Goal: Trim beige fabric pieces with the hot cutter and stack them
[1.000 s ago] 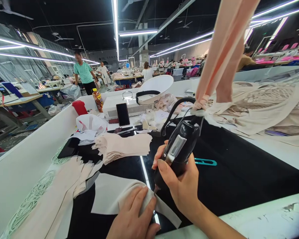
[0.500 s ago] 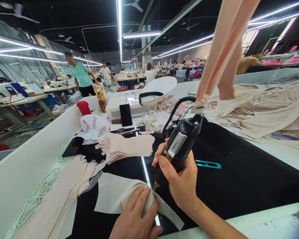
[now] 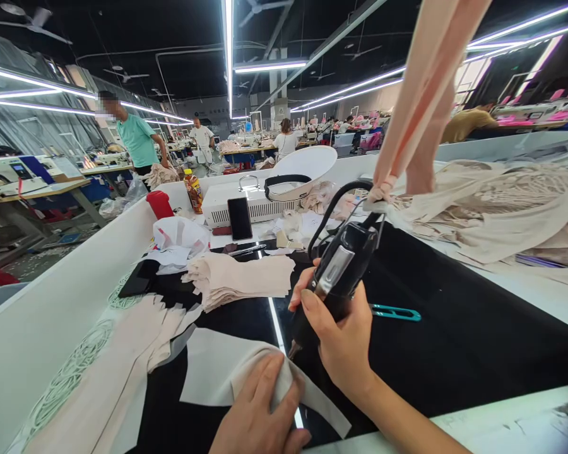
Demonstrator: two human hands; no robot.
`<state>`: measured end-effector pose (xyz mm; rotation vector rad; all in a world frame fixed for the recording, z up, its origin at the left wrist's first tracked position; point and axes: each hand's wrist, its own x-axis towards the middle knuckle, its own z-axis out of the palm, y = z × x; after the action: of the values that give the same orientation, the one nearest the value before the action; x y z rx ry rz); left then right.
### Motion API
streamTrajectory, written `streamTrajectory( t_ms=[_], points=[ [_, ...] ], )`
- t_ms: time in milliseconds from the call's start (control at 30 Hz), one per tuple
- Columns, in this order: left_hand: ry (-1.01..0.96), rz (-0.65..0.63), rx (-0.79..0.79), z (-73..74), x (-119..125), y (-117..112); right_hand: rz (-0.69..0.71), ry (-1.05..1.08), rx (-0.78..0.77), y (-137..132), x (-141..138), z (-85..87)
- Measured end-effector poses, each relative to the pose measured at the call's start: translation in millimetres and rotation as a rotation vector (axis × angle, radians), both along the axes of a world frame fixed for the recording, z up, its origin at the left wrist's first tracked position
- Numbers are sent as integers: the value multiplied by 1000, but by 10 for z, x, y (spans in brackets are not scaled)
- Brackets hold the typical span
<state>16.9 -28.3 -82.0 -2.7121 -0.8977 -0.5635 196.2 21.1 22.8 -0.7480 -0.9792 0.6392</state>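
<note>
My right hand (image 3: 343, 334) is wrapped round a black nozzle gun (image 3: 343, 261) with a silver lever. A thick black hose (image 3: 319, 233) runs from its upper end, which hangs from peach fabric strips (image 3: 414, 101). Its pointed tip is just above my left fingertips, by the edge of a pale fabric piece (image 3: 213, 366); whether it touches the cloth I cannot tell. My left hand (image 3: 265, 403) presses down on that piece with fingers stretched out, over a folded layer. Part of the fabric is hidden under the hand.
Beige pieces lie in a stack (image 3: 246, 274) behind, with longer strips (image 3: 108, 372) at left. Teal thread snips (image 3: 395, 312) lie right of the gun. A phone (image 3: 239, 219) leans on a white box (image 3: 218, 205). Heaped fabric (image 3: 502, 208) fills the right side. Co-workers stand beyond the low wall.
The gun and my right hand have shifted very slightly to the left. My left hand stays almost in place on the fabric. A person in a green shirt has moved left in the background.
</note>
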Motion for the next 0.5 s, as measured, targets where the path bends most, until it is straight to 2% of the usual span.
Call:
streamTrajectory(
  t_ms=[500],
  points=[
    [-16, -4, -3, -34, 11, 12, 26, -28, -19, 6, -46, -5]
  ],
)
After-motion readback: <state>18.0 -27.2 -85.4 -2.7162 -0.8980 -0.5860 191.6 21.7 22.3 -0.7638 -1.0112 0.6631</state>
